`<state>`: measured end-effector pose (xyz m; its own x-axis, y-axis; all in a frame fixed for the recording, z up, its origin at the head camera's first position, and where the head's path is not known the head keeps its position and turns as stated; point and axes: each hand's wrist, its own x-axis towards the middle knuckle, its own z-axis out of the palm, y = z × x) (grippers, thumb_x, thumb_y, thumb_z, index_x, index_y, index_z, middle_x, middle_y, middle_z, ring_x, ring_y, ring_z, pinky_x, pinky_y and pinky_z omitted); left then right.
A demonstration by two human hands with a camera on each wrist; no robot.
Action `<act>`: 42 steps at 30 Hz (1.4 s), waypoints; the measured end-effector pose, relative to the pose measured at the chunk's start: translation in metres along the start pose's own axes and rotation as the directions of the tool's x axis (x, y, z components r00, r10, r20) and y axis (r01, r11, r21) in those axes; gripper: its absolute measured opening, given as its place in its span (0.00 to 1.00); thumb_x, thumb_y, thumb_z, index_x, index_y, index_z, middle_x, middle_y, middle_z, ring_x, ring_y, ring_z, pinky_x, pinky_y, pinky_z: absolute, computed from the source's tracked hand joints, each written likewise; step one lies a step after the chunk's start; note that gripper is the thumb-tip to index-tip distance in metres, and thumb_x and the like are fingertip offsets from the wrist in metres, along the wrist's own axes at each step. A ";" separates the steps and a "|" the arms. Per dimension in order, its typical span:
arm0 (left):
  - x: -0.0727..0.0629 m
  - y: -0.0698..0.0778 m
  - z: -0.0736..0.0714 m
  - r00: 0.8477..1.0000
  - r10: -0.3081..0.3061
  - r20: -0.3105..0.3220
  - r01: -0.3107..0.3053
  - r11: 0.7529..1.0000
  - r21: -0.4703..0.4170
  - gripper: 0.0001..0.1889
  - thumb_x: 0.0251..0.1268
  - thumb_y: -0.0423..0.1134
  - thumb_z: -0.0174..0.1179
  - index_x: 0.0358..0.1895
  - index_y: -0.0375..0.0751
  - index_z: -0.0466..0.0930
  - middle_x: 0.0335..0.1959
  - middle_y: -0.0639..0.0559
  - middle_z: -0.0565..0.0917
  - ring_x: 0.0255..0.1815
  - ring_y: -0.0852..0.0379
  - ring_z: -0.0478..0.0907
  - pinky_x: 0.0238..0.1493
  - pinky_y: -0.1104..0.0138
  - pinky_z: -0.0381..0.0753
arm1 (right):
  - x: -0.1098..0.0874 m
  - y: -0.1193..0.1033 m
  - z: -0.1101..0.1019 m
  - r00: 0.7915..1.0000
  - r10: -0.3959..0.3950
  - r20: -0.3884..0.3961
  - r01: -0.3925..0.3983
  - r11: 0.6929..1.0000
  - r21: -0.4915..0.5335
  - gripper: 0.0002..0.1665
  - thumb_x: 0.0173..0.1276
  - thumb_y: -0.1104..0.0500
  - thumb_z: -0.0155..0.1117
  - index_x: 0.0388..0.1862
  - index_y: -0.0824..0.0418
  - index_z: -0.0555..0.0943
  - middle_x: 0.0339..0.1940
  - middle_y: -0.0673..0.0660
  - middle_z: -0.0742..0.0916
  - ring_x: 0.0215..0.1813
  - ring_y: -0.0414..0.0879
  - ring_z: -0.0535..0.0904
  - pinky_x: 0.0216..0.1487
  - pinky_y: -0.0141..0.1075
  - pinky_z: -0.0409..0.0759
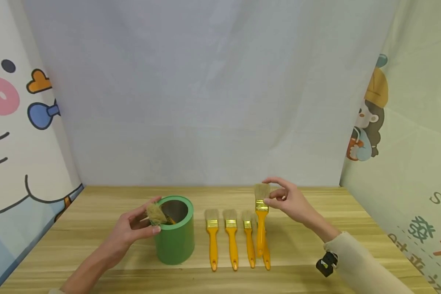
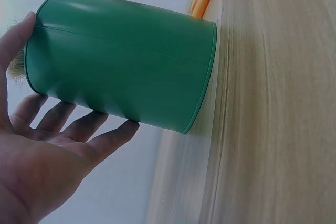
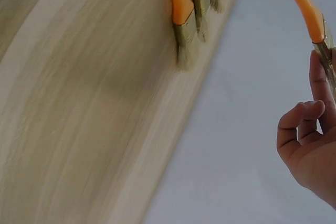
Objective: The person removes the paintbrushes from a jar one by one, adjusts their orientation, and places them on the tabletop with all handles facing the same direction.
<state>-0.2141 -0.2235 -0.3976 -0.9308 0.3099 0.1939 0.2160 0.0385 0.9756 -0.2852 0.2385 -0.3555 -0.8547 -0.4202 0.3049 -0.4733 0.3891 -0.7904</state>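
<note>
My left hand [image 1: 126,230] holds the green can [image 1: 174,245] at its left side. In the left wrist view its thumb lies at the can's rim and the fingertips touch the wall. A paintbrush [image 1: 155,214] stands in the can, bristles leaning over the rim, its handle mostly hidden inside. With thumb and fingers, my right hand [image 1: 292,204] pinches another paintbrush [image 1: 261,232] near its metal band, bristles up and yellow-orange handle hanging down. The right wrist view shows this held brush [image 3: 304,9] apart from the brushes on the table.
Several paintbrushes lie in a row right of the can, bristles away from me, among them a wide one [image 1: 213,241], another [image 1: 232,241] and a narrower one [image 1: 249,241]. The held brush partly covers the rightmost [image 1: 266,257]. Behind the wooden table [image 1: 301,261] hangs a pale curtain [image 1: 206,102].
</note>
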 end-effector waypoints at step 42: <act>0.000 0.001 0.000 1.000 -0.003 -0.003 0.003 1.000 -0.005 0.38 0.74 0.31 0.64 0.84 0.46 0.62 0.76 0.32 0.69 0.70 0.30 0.72 0.57 0.58 0.83 | -0.020 0.083 -0.021 0.941 0.296 0.165 -0.301 0.953 0.007 0.32 0.71 0.68 0.71 0.68 0.81 0.71 0.37 0.62 0.91 0.39 0.48 0.86 0.40 0.35 0.80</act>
<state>-0.2136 -0.2235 -0.3971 -0.9322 0.3069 0.1917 0.2120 0.0341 0.9767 -0.3117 0.2965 -0.4158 -0.9089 -0.4155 -0.0351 -0.1921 0.4918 -0.8493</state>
